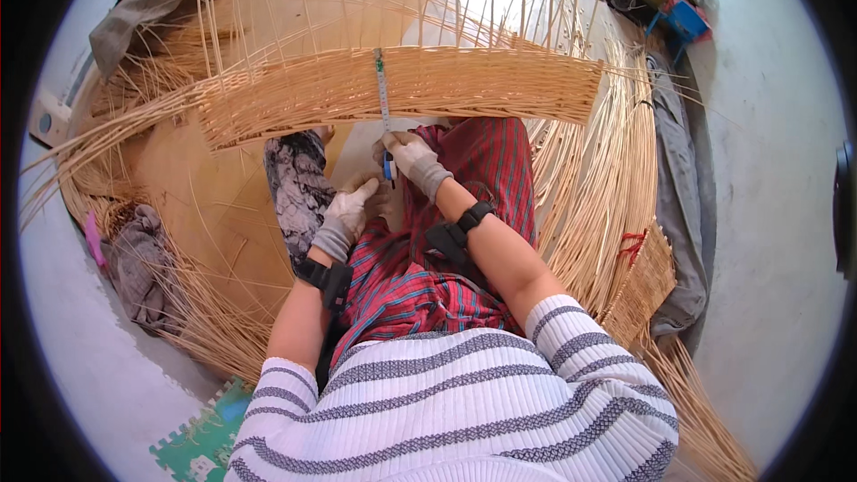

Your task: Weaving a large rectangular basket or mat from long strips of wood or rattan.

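Head view: tan floor [210, 201], pale wall [768, 241] right, straight canes [611, 152] beside it. Long, close-woven panel [295, 98] beyond knees [491, 147], tape [384, 94] across. Right hand [413, 159] curled round tape; left hand [349, 211] half-curled, hold unclear.

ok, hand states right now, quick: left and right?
Left hand: gloved, near the tape measure; can't tell if open or closed.
Right hand: gloved, closed, holding the tape measure.
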The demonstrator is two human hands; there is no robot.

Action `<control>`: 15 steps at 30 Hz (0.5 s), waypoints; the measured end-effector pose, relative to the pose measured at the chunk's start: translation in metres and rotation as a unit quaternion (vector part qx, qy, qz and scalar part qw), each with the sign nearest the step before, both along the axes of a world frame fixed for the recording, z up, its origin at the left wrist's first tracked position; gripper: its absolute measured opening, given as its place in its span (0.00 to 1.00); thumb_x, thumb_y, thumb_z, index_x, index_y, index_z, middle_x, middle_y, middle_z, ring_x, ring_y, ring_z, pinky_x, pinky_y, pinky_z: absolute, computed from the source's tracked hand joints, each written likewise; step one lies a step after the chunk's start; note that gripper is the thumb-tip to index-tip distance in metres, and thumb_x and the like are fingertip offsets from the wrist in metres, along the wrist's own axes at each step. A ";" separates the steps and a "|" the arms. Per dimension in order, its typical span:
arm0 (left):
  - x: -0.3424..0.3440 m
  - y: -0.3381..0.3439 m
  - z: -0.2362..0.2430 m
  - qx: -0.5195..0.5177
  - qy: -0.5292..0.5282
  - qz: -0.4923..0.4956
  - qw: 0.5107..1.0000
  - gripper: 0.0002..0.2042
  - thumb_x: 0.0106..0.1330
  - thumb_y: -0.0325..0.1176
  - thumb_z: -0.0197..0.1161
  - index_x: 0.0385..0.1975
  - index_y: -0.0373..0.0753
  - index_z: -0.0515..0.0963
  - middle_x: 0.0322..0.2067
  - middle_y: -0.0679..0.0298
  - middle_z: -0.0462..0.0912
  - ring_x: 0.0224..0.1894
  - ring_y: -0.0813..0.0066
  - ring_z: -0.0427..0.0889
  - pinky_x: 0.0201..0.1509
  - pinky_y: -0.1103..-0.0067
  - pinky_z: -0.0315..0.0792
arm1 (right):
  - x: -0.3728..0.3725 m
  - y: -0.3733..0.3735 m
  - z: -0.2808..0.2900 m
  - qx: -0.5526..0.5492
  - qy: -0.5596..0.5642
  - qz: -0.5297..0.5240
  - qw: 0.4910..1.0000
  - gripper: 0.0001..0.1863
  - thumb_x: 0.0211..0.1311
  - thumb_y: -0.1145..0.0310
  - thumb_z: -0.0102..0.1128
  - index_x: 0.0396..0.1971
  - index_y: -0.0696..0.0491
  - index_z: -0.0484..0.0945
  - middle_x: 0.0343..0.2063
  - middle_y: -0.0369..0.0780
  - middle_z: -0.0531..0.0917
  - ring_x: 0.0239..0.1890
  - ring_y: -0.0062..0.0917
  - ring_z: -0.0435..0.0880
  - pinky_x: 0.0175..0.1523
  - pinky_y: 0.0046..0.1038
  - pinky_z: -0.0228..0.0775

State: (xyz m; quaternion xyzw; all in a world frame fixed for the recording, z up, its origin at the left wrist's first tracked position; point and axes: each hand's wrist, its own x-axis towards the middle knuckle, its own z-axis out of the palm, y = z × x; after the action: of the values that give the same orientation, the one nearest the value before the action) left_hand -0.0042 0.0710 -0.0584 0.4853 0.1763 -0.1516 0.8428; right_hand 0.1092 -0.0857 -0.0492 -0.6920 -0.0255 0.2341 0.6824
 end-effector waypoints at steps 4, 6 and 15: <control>0.000 0.000 -0.002 -0.008 0.004 0.002 1.000 0.23 0.72 0.36 0.66 0.62 0.33 0.71 0.46 0.51 0.84 0.42 0.59 0.85 0.45 0.61 0.83 | 0.007 0.003 -0.015 -0.013 -0.015 0.009 1.000 0.21 0.77 0.56 0.50 0.40 0.56 0.86 0.34 0.39 0.90 0.35 0.25 0.87 0.43 0.29 0.80; -0.001 0.001 -0.004 0.009 -0.006 0.001 1.000 0.24 0.72 0.37 0.66 0.62 0.33 0.71 0.47 0.51 0.84 0.43 0.58 0.85 0.45 0.61 0.83 | 0.010 0.004 -0.022 -0.033 0.000 0.025 0.999 0.20 0.76 0.55 0.51 0.40 0.54 0.87 0.33 0.38 0.90 0.33 0.23 0.86 0.42 0.27 0.79; 0.000 -0.002 -0.021 0.024 -0.009 -0.029 0.999 0.17 0.75 0.35 0.61 0.60 0.36 0.74 0.46 0.53 0.83 0.44 0.61 0.85 0.42 0.66 0.84 | 0.014 0.002 -0.040 -0.109 -0.060 0.044 0.991 0.25 0.72 0.45 0.49 0.42 0.49 0.88 0.40 0.43 0.89 0.43 0.35 0.87 0.53 0.33 0.77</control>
State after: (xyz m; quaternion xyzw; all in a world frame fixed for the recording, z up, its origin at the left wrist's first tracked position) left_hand -0.0046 0.0693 -0.0796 0.5119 0.1583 -0.1675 0.8275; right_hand 0.1229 -0.0838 -0.0887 -0.7735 -0.0711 0.2237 0.5887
